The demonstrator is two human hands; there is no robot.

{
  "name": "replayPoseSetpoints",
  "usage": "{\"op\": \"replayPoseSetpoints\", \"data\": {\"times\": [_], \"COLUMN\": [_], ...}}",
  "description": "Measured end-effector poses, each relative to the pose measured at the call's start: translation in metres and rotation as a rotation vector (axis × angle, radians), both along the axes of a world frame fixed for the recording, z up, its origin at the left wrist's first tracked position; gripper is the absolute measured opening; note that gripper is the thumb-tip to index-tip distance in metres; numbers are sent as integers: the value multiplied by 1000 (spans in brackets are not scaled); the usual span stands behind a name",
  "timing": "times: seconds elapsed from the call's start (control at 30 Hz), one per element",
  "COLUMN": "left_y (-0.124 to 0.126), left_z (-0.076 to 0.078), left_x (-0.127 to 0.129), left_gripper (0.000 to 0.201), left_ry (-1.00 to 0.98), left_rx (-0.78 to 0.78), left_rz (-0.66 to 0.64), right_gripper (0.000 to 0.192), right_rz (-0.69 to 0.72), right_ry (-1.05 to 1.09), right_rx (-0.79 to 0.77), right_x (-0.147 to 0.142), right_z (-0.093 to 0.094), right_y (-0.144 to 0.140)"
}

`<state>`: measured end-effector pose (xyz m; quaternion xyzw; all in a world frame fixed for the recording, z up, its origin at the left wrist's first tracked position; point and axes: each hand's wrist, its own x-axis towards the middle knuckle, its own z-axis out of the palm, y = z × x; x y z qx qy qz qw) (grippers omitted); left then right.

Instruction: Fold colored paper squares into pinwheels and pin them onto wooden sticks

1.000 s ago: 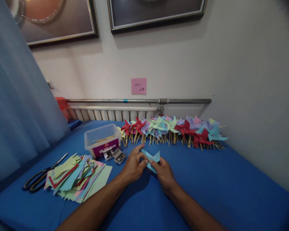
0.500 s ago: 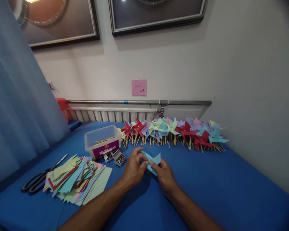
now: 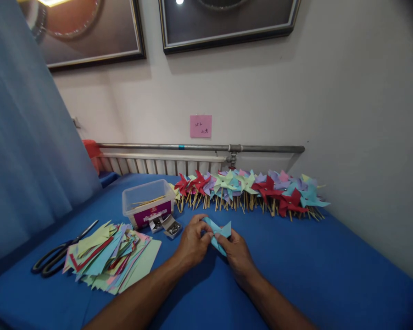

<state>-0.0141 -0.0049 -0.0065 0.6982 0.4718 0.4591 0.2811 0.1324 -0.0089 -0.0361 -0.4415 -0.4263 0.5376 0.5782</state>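
in the head view, the only one we have, we find the pale blue paper (image 3: 223,227) just below the centre of the frame, held between both hands over the blue cloth (image 3: 296,275). we judge the step in hand to be folding: the paper's points are bent in towards its middle, where the two thumbs come close together. a tiny dark spot shows there, too small for us to name. what the next move calls for, we think, is steady pressure on that middle, since the bent points could spring loose if either grip slackens.

the left hand (image 3: 194,240), at the left side of the paper, has its fingers curled, thumb and forefinger pinching the paper's left part. the right hand (image 3: 239,252), at the paper's lower right, is drawn in likewise, its thumb laid on the paper near the middle and the other fingers tucked behind, mostly hidden from us. neither hand is spread.

a row of pinwheels (image 3: 223,182) runs from the centre towards the right of the frame, well apart from the hands.
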Motion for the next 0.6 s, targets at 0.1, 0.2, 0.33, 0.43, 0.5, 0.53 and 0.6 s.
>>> {"op": "replayPoseSetpoints", "data": {"times": [0.1, 0.2, 0.33, 0.43, 0.5, 0.53, 0.6], "left_y": [-1, -2, -1, -1, -1, -1, -1], "left_z": [2, 2, 1, 1, 2, 2, 3], "left_x": [0, 0, 0, 0, 0, -1, -1], "left_gripper": [12, 12, 13, 13, 13, 13, 12], "left_ry": [23, 44, 43, 38, 38, 38, 33], "left_rx": [-19, -22, -14, -18, -23, -26, -36], "left_rz": [3, 3, 10, 4, 4, 4, -3], "right_gripper": [40, 37, 35, 35, 35, 35, 36], "right_rz": [0, -1, 4, 5, 6, 11, 24], "right_ry": [-7, -32, -70, -82, -101, -112, -125], "right_rx": [-5, 9, 38, 46, 41, 40, 45], "right_x": [0, 0, 1, 2, 2, 2, 3], "right_z": [-1, 0, 3, 5, 6, 6, 6], "right_y": [1, 1, 0, -1, -1, -1, -1]}}
